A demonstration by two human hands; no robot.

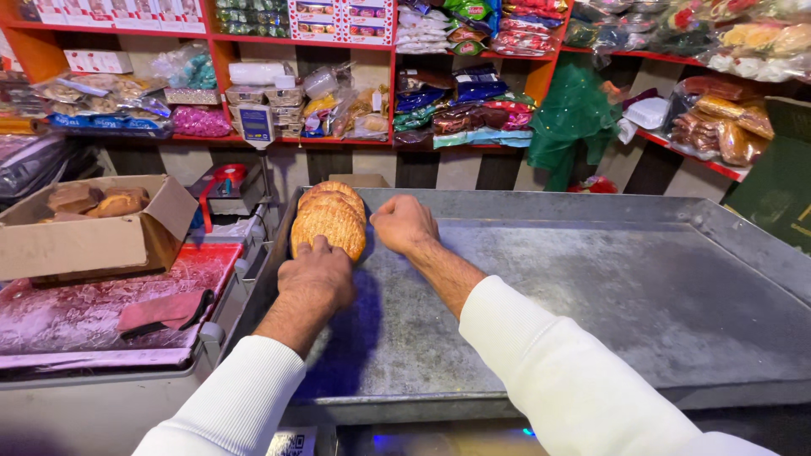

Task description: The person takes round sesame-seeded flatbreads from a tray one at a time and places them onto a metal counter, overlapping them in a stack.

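Round flatbreads stand stacked on edge at the far left corner of the metal tray, just beyond my left hand, whose fingers grasp the nearest one; my right hand, clenched, rests beside them.

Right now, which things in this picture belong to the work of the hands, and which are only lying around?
In the work:
- round flatbreads, stacked upright
- metal tray under them
- left hand, touching the front bread
- right hand, a fist beside the stack

Lying about:
- cardboard box of buns
- red cloth
- shelf packets
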